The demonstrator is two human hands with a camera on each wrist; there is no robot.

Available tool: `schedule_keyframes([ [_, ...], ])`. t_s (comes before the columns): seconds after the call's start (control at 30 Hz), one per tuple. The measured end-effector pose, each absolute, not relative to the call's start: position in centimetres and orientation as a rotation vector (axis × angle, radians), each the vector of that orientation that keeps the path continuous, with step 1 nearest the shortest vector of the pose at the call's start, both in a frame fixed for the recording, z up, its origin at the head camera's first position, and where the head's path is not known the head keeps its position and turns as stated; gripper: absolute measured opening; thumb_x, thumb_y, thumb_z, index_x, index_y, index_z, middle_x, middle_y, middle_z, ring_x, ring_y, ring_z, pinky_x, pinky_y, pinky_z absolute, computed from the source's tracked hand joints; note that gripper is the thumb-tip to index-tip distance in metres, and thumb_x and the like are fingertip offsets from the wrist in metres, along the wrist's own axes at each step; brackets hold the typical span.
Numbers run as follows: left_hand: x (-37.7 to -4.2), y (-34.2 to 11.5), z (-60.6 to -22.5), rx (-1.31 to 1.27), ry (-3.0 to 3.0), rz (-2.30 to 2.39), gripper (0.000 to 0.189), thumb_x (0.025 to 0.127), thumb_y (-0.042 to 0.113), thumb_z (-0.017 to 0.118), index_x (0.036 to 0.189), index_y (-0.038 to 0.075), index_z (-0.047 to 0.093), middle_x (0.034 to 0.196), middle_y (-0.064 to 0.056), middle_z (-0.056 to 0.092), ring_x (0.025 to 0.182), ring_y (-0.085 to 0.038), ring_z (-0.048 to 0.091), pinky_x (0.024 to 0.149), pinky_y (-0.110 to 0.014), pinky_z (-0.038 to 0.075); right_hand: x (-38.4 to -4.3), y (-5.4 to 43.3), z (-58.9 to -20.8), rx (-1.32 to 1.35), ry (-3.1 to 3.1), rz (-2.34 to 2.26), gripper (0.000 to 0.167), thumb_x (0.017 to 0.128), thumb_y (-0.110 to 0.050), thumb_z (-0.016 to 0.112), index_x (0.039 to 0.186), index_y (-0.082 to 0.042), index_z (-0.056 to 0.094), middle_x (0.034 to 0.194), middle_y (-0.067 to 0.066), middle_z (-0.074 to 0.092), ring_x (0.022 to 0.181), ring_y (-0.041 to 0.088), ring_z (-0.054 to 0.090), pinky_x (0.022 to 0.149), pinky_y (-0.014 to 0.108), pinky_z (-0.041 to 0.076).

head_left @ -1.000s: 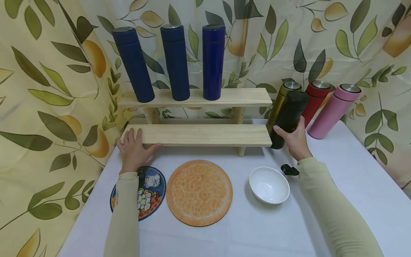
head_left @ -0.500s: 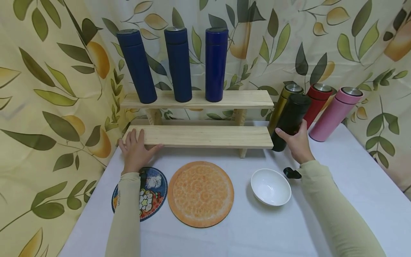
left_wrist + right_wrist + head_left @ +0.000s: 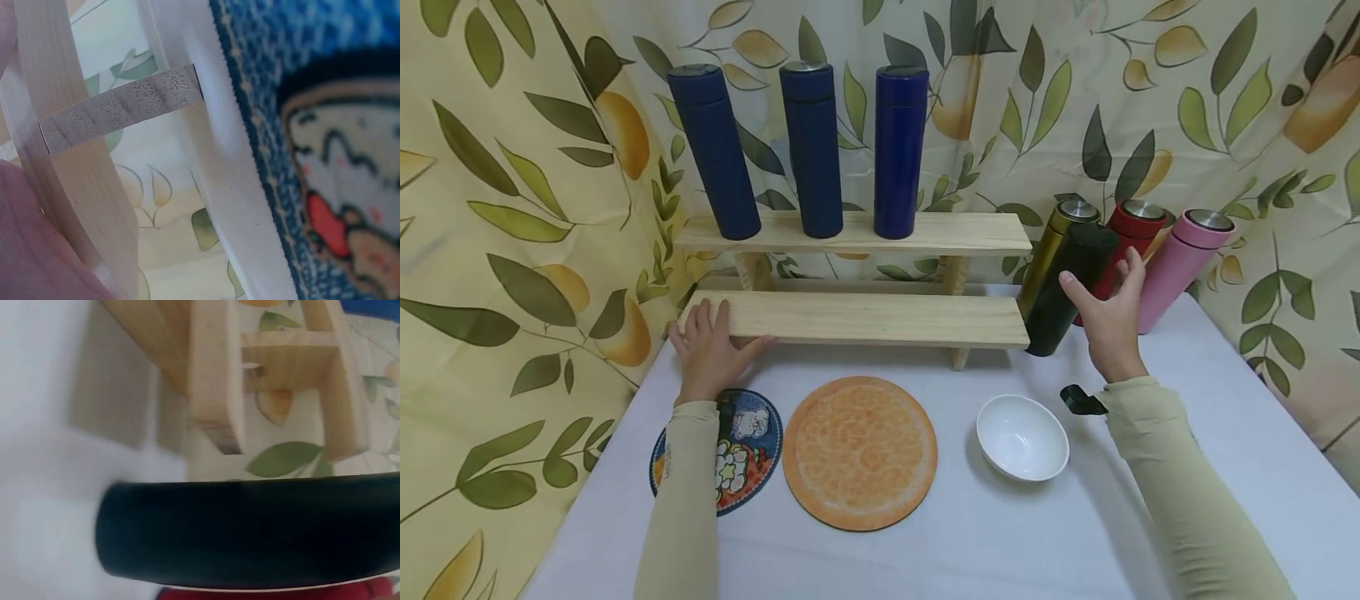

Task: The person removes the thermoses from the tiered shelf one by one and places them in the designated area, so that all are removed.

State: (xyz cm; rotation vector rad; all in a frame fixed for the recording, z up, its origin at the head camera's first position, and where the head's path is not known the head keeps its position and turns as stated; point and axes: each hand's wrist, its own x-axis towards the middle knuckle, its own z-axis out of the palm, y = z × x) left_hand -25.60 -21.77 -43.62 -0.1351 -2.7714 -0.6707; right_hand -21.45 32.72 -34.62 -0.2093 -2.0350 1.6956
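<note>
My left hand (image 3: 706, 354) rests on the left end of the lower board of a two-step wooden shelf (image 3: 872, 318), fingers spread over the top and thumb at its front edge. Just off the shelf's right end, a black thermos bottle (image 3: 1066, 296) stands on the table in front of a gold thermos bottle (image 3: 1039, 262). My right hand (image 3: 1114, 321), thumb and fingers apart, is beside the black bottle and holds nothing. Behind that hand are a red thermos bottle (image 3: 1137, 223) and a pink one. The black bottle (image 3: 250, 531) lies across the right wrist view.
Three blue thermos bottles (image 3: 812, 158) stand on the upper board. In front of the shelf lie a patterned round mat (image 3: 752, 454), partly under my left sleeve, an orange-brown round mat (image 3: 860, 454) and a white bowl (image 3: 1022, 437). A leaf-patterned curtain (image 3: 572, 333) hangs behind.
My right hand has let go of the black bottle and moved a little right, its fingers spreading. The bottle stays beside the shelf. My left hand keeps its place on the board.
</note>
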Motion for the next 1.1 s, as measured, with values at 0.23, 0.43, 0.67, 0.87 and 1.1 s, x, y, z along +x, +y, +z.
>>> schedule_keyframes([
  [0.23,-25.3,-22.4,-43.6,-0.117,-2.789,-0.643,0.109,0.091,0.067,0.074,0.162,-0.005,0.034,0.167,-0.036,0.022,0.156,-0.052,0.015,0.120,-0.074,-0.005,-21.7,32.1,-32.6,-0.014,-1.922,1.543,0.107,0.095,-0.016,0.074,0.171,-0.013,-0.001,0.179,-0.001,0.000,0.162,0.012,-0.001,0.128,0.029,0.006],
  [0.43,-25.4,-22.5,-44.1,-0.103,-2.806,-0.646,0.112,0.090,0.069,0.073,0.163,-0.005,0.033,0.168,-0.036,0.021,0.157,-0.052,0.014,0.120,-0.073,-0.006,-21.2,30.4,-30.3,0.051,-1.856,1.551,0.108,0.094,-0.013,0.073,0.171,-0.010,-0.003,0.179,0.000,-0.006,0.161,0.008,-0.006,0.125,0.021,0.000],
  [0.67,-25.9,-22.1,-43.4,-0.125,-2.792,-0.649,0.113,0.090,0.072,0.072,0.163,-0.005,0.033,0.168,-0.035,0.021,0.157,-0.051,0.015,0.120,-0.073,-0.006,-20.6,27.2,-27.9,0.088,-1.846,1.561,0.106,0.093,-0.013,0.070,0.170,-0.005,-0.002,0.179,0.003,-0.005,0.160,0.006,-0.005,0.124,0.019,-0.001],
  [0.87,-25.9,-22.2,-43.5,-0.120,-2.784,-0.645,0.111,0.090,0.069,0.074,0.163,-0.005,0.035,0.168,-0.035,0.022,0.156,-0.051,0.016,0.120,-0.072,-0.006,-21.2,25.1,-27.0,0.121,-1.917,1.497,0.106,0.093,-0.022,0.069,0.171,-0.006,-0.001,0.179,0.004,-0.005,0.160,0.007,-0.004,0.123,0.024,-0.003],
  [1.1,-25.9,-21.9,-43.4,-0.113,-2.787,-0.643,0.111,0.090,0.069,0.075,0.163,-0.004,0.035,0.168,-0.034,0.023,0.157,-0.051,0.017,0.121,-0.072,-0.006,-23.7,24.4,-27.6,0.171,-1.960,1.523,0.107,0.093,-0.023,0.071,0.172,-0.011,0.000,0.179,0.003,-0.003,0.160,0.007,-0.003,0.123,0.028,-0.003],
])
